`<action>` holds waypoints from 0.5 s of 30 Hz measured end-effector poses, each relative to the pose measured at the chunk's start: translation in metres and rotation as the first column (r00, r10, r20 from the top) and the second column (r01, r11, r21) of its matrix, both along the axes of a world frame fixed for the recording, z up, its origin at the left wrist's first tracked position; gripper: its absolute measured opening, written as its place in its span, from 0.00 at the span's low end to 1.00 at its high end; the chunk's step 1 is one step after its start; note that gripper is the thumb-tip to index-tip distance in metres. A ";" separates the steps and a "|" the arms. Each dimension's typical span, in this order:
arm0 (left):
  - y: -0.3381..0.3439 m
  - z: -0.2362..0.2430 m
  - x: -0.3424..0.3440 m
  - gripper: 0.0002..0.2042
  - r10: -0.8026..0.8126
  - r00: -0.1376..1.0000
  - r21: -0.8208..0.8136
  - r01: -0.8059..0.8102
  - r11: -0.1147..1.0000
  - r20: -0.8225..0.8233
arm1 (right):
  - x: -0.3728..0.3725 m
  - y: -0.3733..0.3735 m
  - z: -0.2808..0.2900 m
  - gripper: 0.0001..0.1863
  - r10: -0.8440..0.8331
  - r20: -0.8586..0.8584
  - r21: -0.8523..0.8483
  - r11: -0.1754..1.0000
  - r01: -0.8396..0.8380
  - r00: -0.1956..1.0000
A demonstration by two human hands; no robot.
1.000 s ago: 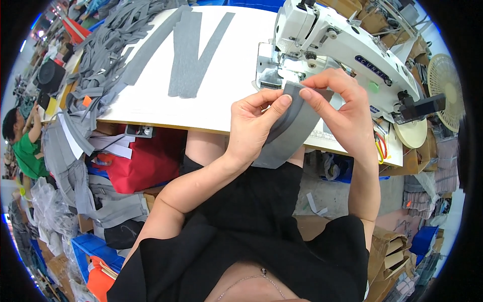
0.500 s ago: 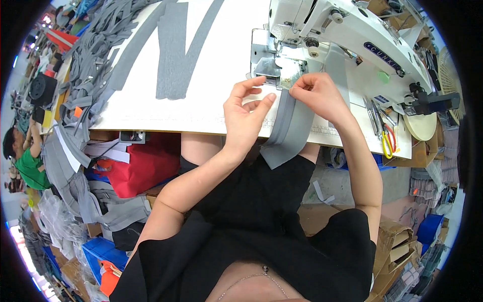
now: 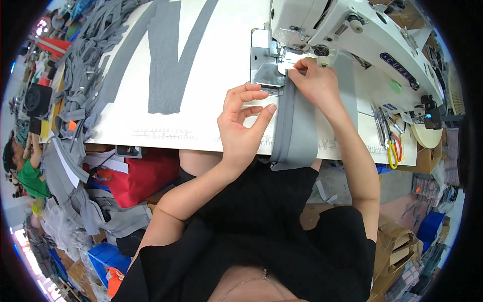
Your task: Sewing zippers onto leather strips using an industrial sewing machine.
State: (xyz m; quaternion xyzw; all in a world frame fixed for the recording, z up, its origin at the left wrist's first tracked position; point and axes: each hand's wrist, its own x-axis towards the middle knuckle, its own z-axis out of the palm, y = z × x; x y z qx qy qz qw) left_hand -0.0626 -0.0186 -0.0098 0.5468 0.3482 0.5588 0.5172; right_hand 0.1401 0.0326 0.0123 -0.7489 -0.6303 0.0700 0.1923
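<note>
A white sewing machine (image 3: 347, 35) stands at the table's far right. From its needle area a light grey fabric strip (image 3: 304, 128) runs toward me and hangs over the table's front edge. Along the strip's left side lies a narrower, darker grey band (image 3: 285, 121) that looks like zipper tape. My right hand (image 3: 317, 83) pinches the far end of the band and strip, close by the presser foot. My left hand (image 3: 244, 118) hovers left of the band, thumb and fingers apart, holding nothing. The metal plate (image 3: 268, 75) lies just beyond its fingertips.
Flat grey fabric strips (image 3: 165, 60) lie on the white table (image 3: 216, 60), with a heap of grey strips (image 3: 88, 60) at its left. Scissors (image 3: 393, 151) and other tools rest at the right. A red cloth (image 3: 136, 178) hangs below. Another person (image 3: 30, 171) is far left.
My right hand has moved away from me, toward the needle, with the strip's end. The strip's near end has swung straighter. My left hand stays open and has shifted slightly.
</note>
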 end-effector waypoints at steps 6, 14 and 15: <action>0.002 -0.003 -0.002 0.13 -0.004 0.998 0.014 0.005 1.000 -0.066 | -0.001 0.012 -0.023 0.14 -0.067 -0.093 0.205 0.975 0.085 0.993; 0.032 0.006 -0.007 0.12 -0.104 0.994 -0.078 0.103 0.992 -0.018 | 0.005 0.022 -0.031 0.16 -0.109 -0.283 0.175 0.971 0.163 0.953; 0.042 0.008 -0.006 0.12 -0.110 0.994 -0.080 0.108 0.991 -0.016 | 0.008 0.021 -0.028 0.16 -0.114 -0.281 0.173 0.971 0.167 0.953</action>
